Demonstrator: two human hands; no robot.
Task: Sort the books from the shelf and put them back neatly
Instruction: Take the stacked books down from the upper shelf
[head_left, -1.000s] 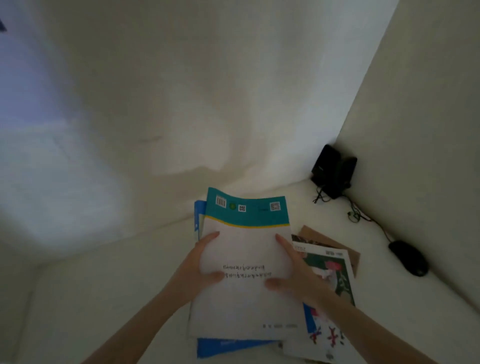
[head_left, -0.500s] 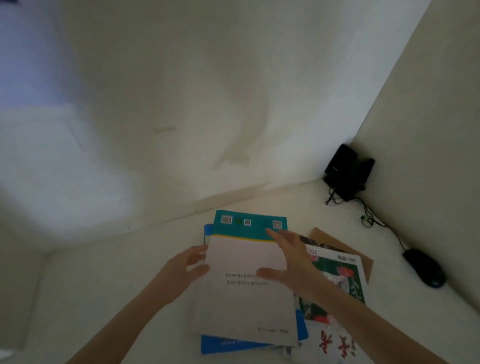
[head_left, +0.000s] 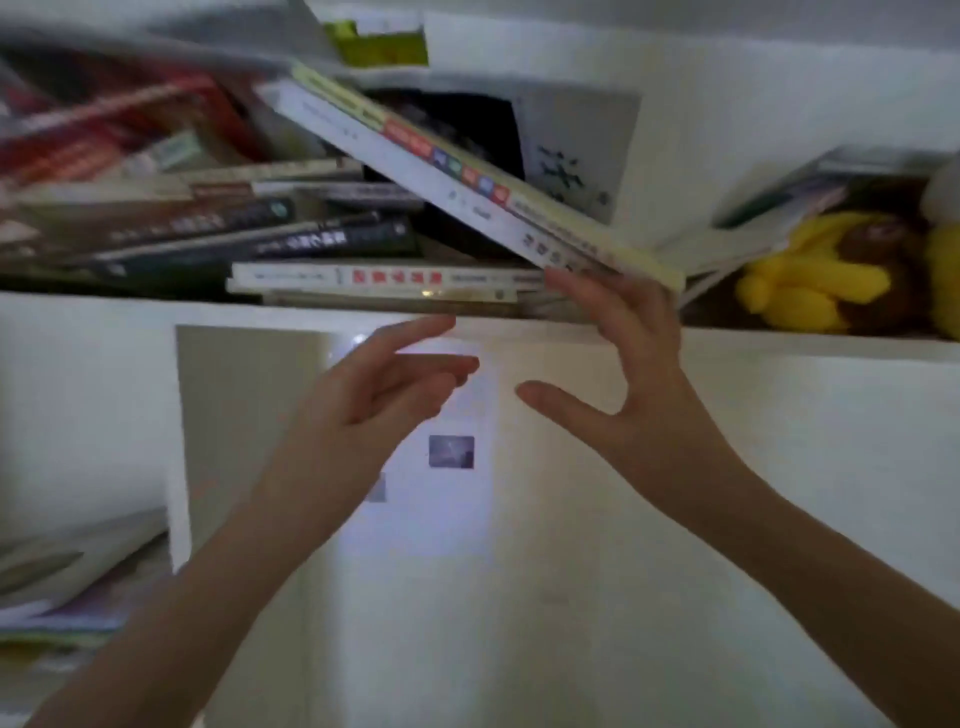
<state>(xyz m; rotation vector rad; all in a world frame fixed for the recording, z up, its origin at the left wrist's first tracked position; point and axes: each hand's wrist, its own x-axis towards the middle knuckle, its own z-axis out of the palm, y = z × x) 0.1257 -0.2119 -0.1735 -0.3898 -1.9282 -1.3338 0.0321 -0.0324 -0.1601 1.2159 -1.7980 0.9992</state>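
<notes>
A white shelf (head_left: 322, 307) runs across the upper view, crammed with books lying in untidy piles (head_left: 218, 228). Two thin white books (head_left: 467, 182) lean steeply, sloping down to the right over a flat white book with red lettering (head_left: 384, 275). My right hand (head_left: 631, 374) is raised with straight fingers, its fingertips touching the lower end of the leaning books, thumb spread out to the left. My left hand (head_left: 384, 384) hangs just below the shelf edge, fingers loosely extended, holding nothing.
A yellow plush toy (head_left: 810, 291) sits on the shelf at the right beside more slanted books (head_left: 769, 213). A yellow-green box (head_left: 379, 44) stands on top. A lower shelf at the left holds stacked papers (head_left: 67, 582). A white panel with small pictures (head_left: 451, 451) lies behind my hands.
The view has swung up from the desk to the shelf. Both hands have left the teal-and-white book on the desk pile and risen to the shelf, the right now touching the leaning books.
</notes>
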